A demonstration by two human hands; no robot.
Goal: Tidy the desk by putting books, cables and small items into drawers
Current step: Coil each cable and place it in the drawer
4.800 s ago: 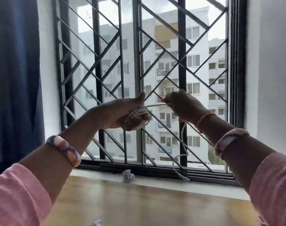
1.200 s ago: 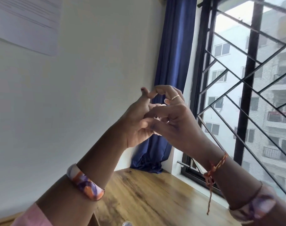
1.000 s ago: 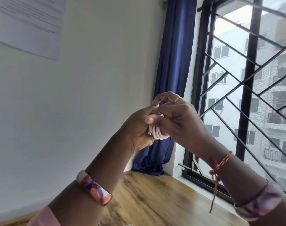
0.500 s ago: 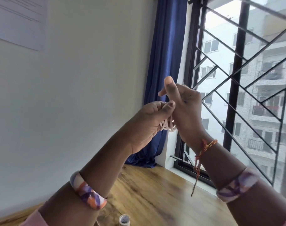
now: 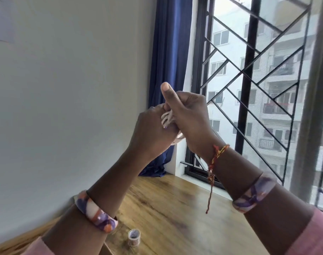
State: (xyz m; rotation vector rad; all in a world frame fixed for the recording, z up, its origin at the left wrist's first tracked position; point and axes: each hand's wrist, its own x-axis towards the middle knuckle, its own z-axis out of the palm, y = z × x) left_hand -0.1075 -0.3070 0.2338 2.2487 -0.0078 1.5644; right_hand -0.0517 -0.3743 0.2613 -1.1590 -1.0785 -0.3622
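A white cable (image 5: 167, 118) is wound into a small coil and held up in the air at chest height, in front of the blue curtain. My left hand (image 5: 151, 131) grips the coil from the left, its fingers closed around the loops. My right hand (image 5: 190, 120) presses against the coil from the right with its fingers curled and the thumb pointing up. Most of the coil is hidden between the two hands; a few loops show at the top and a bit below the palms.
The wooden desk (image 5: 175, 214) lies below, against a white wall on the left and a barred window (image 5: 249, 89) on the right. A small round patterned tape roll (image 5: 134, 240) stands on the desk near my left forearm. A blue curtain (image 5: 168, 52) hangs in the corner.
Earlier the cable hung long between my hands at the window; now it is a tight coil. Over the last second the view drifted slightly and my right thumb rose upright.
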